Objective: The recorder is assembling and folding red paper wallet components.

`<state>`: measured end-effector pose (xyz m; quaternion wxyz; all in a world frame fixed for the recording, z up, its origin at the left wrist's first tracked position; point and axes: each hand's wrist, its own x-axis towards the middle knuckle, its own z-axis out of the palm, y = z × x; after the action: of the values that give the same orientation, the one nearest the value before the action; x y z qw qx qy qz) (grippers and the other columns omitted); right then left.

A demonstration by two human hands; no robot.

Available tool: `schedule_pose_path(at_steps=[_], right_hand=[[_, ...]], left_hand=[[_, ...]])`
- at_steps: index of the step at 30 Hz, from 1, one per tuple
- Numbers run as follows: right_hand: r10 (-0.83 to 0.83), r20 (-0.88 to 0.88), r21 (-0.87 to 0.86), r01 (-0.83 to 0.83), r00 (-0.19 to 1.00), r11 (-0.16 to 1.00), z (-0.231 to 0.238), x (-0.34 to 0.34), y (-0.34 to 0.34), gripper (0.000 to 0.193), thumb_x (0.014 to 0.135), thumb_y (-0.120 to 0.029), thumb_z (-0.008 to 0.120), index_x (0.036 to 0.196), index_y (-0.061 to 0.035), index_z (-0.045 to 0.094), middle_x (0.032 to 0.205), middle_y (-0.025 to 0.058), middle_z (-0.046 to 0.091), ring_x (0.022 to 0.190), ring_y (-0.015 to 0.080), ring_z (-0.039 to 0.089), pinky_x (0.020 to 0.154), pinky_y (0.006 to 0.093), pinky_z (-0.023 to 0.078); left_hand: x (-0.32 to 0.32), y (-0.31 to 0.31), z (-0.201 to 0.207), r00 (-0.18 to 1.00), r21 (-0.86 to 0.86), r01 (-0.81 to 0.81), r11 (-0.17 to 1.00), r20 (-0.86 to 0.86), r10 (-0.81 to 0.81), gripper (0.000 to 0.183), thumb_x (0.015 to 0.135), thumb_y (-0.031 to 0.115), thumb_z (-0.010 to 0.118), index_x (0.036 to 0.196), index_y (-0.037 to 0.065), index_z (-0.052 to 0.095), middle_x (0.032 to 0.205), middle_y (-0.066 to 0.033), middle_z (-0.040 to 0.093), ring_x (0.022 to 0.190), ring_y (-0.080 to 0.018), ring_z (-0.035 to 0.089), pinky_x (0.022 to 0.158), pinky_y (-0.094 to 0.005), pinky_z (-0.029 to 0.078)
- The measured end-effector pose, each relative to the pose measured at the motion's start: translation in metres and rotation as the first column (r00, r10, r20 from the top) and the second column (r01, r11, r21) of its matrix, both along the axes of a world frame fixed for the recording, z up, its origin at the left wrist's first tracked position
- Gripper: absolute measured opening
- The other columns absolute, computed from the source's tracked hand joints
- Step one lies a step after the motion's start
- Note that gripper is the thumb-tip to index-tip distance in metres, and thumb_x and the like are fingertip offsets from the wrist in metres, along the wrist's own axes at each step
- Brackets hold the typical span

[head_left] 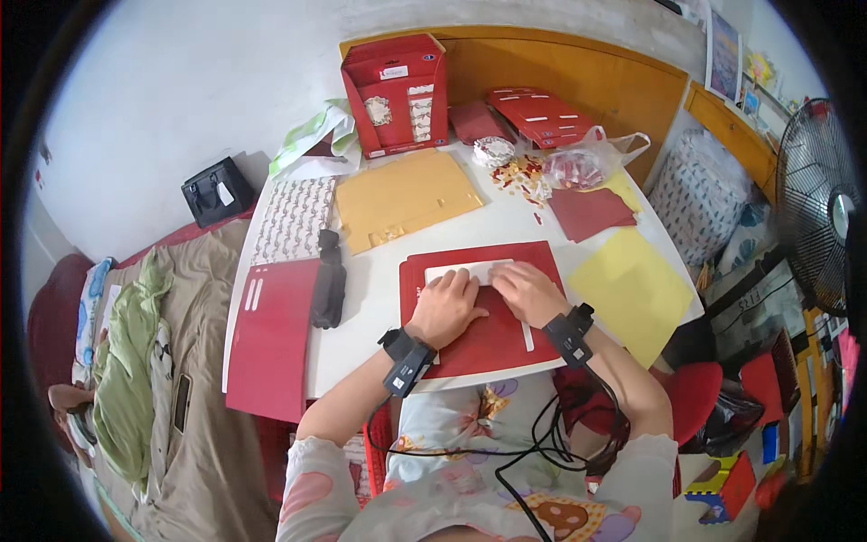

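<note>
A dark red cardboard sheet (488, 339) lies flat before me on the white table. Across its far part runs a white strip (479, 268), with both my hands on it. My left hand (444, 309) rests over the strip's left part, thumb stretched out to the side and fingers lying on it. At the strip's right end, the fingers of my right hand (531, 294) are bunched together and closed on it; their tips are partly hidden. A second narrow white patch (526, 336) shows on the red sheet near my right wrist.
Left lie red card (271, 334), a dark pouch (330, 285) and patterned sheets (293, 217). Beyond are tan card (406, 199) and a red display box (397, 99). Right are small scraps (521, 176), dark red sheets (589, 214), yellow paper (632, 289) and a fan (817, 203). Cables cross my lap.
</note>
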<state>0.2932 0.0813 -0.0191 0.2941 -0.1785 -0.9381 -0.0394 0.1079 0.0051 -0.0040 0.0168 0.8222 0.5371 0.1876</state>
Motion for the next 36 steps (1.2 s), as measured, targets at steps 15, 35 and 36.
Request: schedule_pose_path(at_steps=[15,35,36], right_hand=[[-0.092,-0.109,-0.189,0.070,0.990,0.980,-0.018,-0.005,-0.004,0.030,0.079,-0.005,0.059,0.109,-0.0020,0.056,0.109,0.0113,0.055,0.102,0.0298,0.051,0.089,0.0412,0.041],[-0.097,-0.064,0.120,0.104,0.993,0.987,-0.012,-0.022,-0.005,0.020,0.074,-0.010,0.056,0.093,-0.0023,0.054,0.082,0.0088,0.059,0.077,0.0226,0.061,0.067,0.0317,0.052],[-0.095,-0.045,0.094,0.099,0.994,0.991,-0.013,-0.021,-0.006,0.021,0.074,-0.009,0.056,0.093,-0.0019,0.053,0.080,0.0091,0.060,0.075,0.0227,0.063,0.065,0.0312,0.053]], left_hand=[[0.003,-0.013,-0.004,0.922,0.198,-0.104,0.975,-0.348,0.170,0.061,0.083,0.035,0.059,0.120,-0.012,0.044,0.116,-0.0261,0.051,0.114,-0.0362,0.048,0.102,-0.0480,0.033],[0.001,-0.004,-0.017,0.993,0.309,-0.069,0.949,-0.071,0.095,0.061,0.069,0.039,0.071,0.109,-0.003,0.052,0.098,-0.0138,0.051,0.093,-0.0289,0.051,0.079,-0.0391,0.044],[0.002,-0.004,-0.017,0.993,0.312,-0.068,0.948,-0.070,0.094,0.061,0.069,0.039,0.071,0.109,-0.003,0.052,0.098,-0.0138,0.051,0.093,-0.0289,0.051,0.079,-0.0391,0.044]])
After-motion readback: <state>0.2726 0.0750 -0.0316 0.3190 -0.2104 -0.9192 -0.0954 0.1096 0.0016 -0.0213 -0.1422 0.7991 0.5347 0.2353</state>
